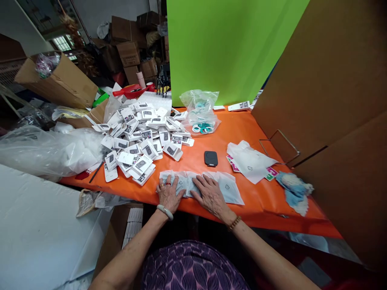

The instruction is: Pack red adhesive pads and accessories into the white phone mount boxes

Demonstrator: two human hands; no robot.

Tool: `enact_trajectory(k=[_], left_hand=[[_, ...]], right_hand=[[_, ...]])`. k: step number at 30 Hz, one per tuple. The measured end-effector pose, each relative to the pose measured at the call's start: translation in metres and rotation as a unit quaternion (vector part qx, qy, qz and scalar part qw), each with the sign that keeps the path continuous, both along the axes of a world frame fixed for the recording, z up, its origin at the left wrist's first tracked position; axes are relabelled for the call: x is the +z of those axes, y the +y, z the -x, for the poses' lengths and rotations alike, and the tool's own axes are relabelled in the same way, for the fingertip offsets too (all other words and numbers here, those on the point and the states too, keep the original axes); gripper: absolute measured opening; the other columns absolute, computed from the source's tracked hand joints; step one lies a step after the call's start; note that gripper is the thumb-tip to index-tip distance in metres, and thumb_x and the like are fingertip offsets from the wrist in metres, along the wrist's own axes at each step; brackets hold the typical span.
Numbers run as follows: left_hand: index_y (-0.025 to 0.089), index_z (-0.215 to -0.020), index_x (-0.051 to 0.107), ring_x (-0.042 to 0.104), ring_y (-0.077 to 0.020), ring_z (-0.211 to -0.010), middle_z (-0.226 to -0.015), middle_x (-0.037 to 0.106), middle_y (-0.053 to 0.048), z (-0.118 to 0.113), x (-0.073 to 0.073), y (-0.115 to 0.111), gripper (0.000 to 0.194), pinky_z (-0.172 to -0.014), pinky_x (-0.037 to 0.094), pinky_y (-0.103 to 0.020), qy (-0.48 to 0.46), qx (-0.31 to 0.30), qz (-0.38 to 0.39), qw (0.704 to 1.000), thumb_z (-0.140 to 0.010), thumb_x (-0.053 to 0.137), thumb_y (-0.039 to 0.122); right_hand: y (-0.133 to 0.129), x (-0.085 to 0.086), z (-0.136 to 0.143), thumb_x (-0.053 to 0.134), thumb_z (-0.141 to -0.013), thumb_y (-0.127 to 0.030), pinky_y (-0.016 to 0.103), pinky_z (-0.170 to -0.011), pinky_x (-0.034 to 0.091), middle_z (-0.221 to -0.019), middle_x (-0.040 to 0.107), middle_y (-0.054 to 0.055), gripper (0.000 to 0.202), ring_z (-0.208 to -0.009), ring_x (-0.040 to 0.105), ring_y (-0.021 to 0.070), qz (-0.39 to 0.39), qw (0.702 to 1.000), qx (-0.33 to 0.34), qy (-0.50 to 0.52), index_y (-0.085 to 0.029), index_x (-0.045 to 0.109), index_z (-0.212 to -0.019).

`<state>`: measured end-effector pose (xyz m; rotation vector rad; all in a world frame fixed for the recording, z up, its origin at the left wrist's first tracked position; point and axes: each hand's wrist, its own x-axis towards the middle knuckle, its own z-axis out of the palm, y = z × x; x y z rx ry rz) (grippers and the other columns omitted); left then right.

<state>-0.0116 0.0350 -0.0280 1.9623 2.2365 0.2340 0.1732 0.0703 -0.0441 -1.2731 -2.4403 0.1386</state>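
Several frosted plastic bags (231, 188) with a triangle mark lie side by side along the front edge of the orange table. My left hand (169, 195) rests flat with fingers spread on the left part of this row. Beside it, my right hand (211, 196) presses on the middle of the row, fingers stretched out. Neither hand grips anything. A dark square device (211, 158) lies just beyond the bags. To the right, another frosted bag (250, 163) covers part of some pink and green cards (271, 173).
A heap of small white boxes (142, 163) spreads over the table's left side. A clear bag of teal and white rings (202, 117) stands at the back. A bent wire stand (282, 145) and a blue cloth (293, 192) are at the right, near a tall cardboard wall (338, 133).
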Motion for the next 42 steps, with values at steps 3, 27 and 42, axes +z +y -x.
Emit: enact_trajectory(k=[3, 27, 42], left_hand=[[0.030, -0.141, 0.043, 0.024, -0.0439, -0.135, -0.150, 0.037, -0.007, 0.002, -0.002, -0.002, 0.063, -0.102, 0.028, -0.059, -0.015, -0.008, -0.002, 1.000, -0.084, 0.048, 0.057], [0.016, -0.133, 0.045, 0.038, -0.0333, -0.132, -0.142, 0.041, -0.019, 0.131, -0.021, -0.020, 0.054, -0.105, 0.035, -0.049, -0.083, 0.196, -0.183, 0.960, -0.082, 0.059, 0.026], [0.011, -0.128, 0.055, 0.053, -0.0329, -0.116, -0.128, 0.052, -0.022, 0.156, -0.021, 0.067, 0.046, -0.097, 0.042, -0.046, -0.092, 0.109, -0.154, 0.978, -0.083, 0.058, 0.023]], right_hand=[[0.005, 0.000, -0.009, 0.050, -0.090, -0.040, 0.047, -0.101, 0.035, -0.129, 0.057, 0.012, 0.041, -0.124, 0.044, 0.0310, 0.002, 1.000, 0.024, 0.007, -0.020, 0.058, -0.125], [0.072, 0.055, 0.184, 0.040, -0.080, -0.002, 0.044, -0.093, 0.042, -0.141, 0.046, 0.015, 0.060, -0.120, 0.048, 0.0300, -0.024, 0.975, 0.217, -0.037, -0.013, 0.042, -0.139], [0.103, 0.070, 0.187, 0.039, -0.086, -0.004, 0.039, -0.084, 0.038, -0.103, 0.059, 0.014, 0.036, -0.094, 0.049, 0.0255, -0.035, 0.984, 0.172, -0.024, -0.011, 0.052, -0.119]])
